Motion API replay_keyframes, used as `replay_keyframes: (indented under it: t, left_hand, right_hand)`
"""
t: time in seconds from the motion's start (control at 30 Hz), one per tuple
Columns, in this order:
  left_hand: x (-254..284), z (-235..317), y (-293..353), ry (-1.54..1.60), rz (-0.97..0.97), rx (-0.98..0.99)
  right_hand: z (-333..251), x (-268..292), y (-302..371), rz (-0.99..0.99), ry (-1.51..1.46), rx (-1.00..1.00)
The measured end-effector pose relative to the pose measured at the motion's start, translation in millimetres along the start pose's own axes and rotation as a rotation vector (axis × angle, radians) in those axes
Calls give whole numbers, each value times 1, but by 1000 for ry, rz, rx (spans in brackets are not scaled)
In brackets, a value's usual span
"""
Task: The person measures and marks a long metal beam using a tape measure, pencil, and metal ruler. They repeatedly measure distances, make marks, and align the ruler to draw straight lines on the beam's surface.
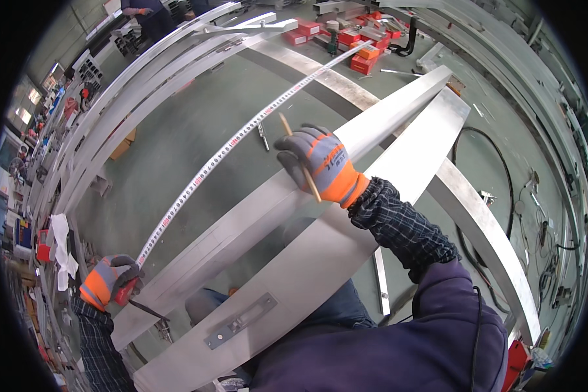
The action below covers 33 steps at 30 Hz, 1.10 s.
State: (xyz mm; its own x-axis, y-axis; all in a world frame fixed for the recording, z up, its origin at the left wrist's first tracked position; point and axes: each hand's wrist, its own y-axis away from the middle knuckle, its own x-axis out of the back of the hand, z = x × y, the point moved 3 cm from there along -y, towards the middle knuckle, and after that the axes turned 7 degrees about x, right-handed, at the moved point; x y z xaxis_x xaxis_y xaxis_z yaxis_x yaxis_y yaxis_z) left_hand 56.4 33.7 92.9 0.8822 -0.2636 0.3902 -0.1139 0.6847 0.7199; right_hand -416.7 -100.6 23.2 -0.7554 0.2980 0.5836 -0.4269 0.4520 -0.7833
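My left hand (pixel 101 282), in a grey and orange glove, is closed round a red tape measure (pixel 128 291) at the lower left. Its white blade (pixel 217 159) runs out in a long arc toward the upper right, beyond the far side of the beams. Between the fingers of my gloved right hand (pixel 321 164) is a thin wooden pencil (pixel 285 123), held above the beams. Two pale metal beams lie side by side under my arms: a near beam (pixel 333 261) and a far beam (pixel 209 228). A slotted metal plate (pixel 242 320) is set on the near one.
A crosswise metal beam (pixel 487 209) passes under the two beams on the right. Red boxes (pixel 364 63) sit at the blade's far end. Long metal profiles (pixel 170 68) are stacked at upper left. A black cable (pixel 506 163) curls over the floor. Another person (pixel 151 19) stands at the top left.
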Motion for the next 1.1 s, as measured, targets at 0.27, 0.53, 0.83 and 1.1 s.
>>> replay_keyframes:
  t: [0.27, 0.53, 0.83, 1.1]
  left_hand:
    - [5, 2, -1, -79, -14, 23]
    - [-20, 20, -38, -106, -193, -15]
    - [-86, 82, -88, -175, -388, 86]
    - [-84, 56, -107, -132, -470, 237]
  right_hand:
    - [6, -7, 31, 28, 116, -113]
    - [-7, 6, 70, 152, 120, 16]
    - [-9, 11, 66, 104, 108, 25]
    - [-5, 8, 68, 102, 150, 14]
